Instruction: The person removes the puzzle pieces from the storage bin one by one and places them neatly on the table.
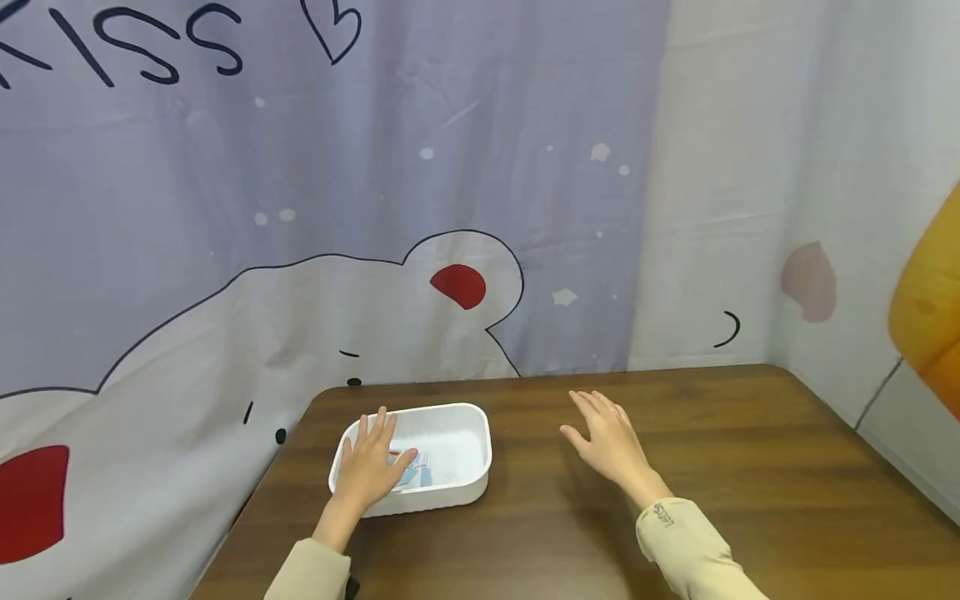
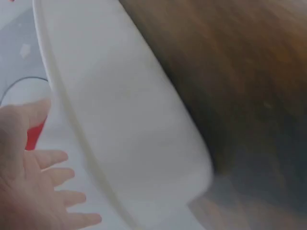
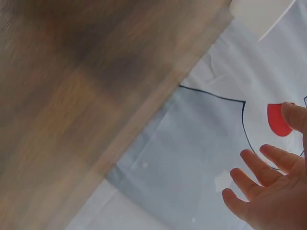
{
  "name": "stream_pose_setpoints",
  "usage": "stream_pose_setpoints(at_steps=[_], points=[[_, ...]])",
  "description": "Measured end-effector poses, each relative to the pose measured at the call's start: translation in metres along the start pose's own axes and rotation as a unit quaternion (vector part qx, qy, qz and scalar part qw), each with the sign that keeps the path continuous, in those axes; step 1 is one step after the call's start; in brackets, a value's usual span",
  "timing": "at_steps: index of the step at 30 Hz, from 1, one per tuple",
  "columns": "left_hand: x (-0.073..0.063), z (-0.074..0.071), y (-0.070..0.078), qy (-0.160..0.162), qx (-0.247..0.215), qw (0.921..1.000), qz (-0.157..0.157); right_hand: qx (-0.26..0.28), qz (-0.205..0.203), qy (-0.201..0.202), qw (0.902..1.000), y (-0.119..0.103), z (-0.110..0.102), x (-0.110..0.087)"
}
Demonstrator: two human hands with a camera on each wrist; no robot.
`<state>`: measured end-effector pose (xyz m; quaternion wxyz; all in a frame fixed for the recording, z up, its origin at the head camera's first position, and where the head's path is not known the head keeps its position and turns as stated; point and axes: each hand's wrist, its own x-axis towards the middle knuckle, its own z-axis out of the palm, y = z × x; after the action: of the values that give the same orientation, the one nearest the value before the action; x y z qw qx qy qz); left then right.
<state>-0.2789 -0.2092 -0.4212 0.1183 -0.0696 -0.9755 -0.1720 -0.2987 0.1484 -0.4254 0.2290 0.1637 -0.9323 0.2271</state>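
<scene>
A white plastic basin with rounded corners stands on the wooden table, left of the middle. Inside it lie some small light-blue and white pieces with a touch of red, partly hidden by the hand; their kind cannot be told. My left hand is over the basin's left part with fingers spread, holding nothing. In the left wrist view, the left hand appears beside the basin's outer wall. To the right of the basin, my right hand hovers above the table, fingers extended and nothing in it.
The brown wooden table reaches back to a hanging curtain printed with a white cartoon figure, red patches and lettering. On the far right shows a yellow-orange shape. A small dark object is by the left sleeve.
</scene>
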Motion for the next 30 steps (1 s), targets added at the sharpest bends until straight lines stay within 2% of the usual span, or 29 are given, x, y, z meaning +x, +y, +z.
stream_pose_setpoints(at_steps=[3, 7, 16, 21, 25, 30], points=[[-0.005, 0.0, -0.01, 0.03, 0.009, 0.9995, -0.009, 0.009, -0.012, 0.016, 0.9998, -0.004, 0.007, -0.001], [-0.007, 0.0, -0.025, 0.065, 0.009, 0.9976, -0.02, 0.028, -0.014, 0.017, 0.9994, -0.008, 0.015, 0.001], [-0.014, 0.001, -0.05, 0.069, 0.009, 0.994, -0.084, 0.058, -0.016, 0.01, 0.9981, -0.024, 0.027, 0.011], [-0.019, 0.0, -0.057, 0.064, -0.029, 0.9919, -0.106, 0.085, -0.02, -0.004, 0.9961, -0.039, 0.033, 0.018], [-0.02, 0.002, -0.064, 0.071, -0.053, 0.9899, -0.111, 0.109, -0.03, -0.016, 0.9935, -0.056, 0.04, 0.026], [-0.021, 0.004, -0.069, 0.078, -0.075, 0.9894, -0.097, 0.122, -0.054, -0.031, 0.9906, -0.078, 0.052, 0.035]])
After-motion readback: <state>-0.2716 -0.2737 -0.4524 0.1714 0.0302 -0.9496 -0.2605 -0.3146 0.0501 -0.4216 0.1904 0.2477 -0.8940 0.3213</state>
